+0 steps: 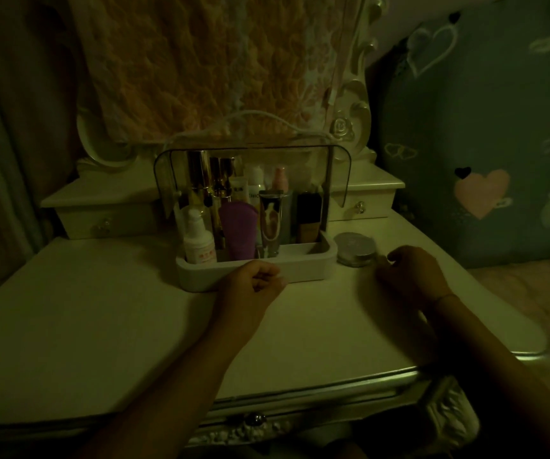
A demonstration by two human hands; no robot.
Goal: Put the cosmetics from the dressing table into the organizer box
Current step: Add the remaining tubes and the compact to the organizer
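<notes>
1. The cream dressing table (101, 309) fills the lower part of the dim view. A small drawer unit (101, 217) stands at its back left and another (366, 200) at its back right.
2. A grey heart-patterned fabric (482, 127) stands to the right of the table. A quilted peach cloth (201, 61) hangs behind it.
3. The white organizer box (306, 265) sits in the middle of the table top with its clear lid (340, 173) swung up and back.
4. The left hand (255, 278) lies on the table against the front wall of the box. Its fingers are curled into a loose fist with nothing in it.
5. The right hand (412, 273) rests on the table right of the box, seen from the back. Its fingers curl under toward the round compact, and I cannot tell whether they grip anything or touch it.
6. Cosmetics stand upright in the box:
   - gold bottles (201, 180) and a pink-capped bottle (280, 178) at the back;
   - a white bottle (197, 246) at the front left;
   - a purple tube (237, 230) beside it;
   - a silver tube (270, 223) in the middle;
   - a dark bottle (308, 217) at the right.
7. The round compact (354, 248) lies flat on the table, outside the box, just beside its right end.
8. A thin band (445, 298) circles the right wrist.
</notes>
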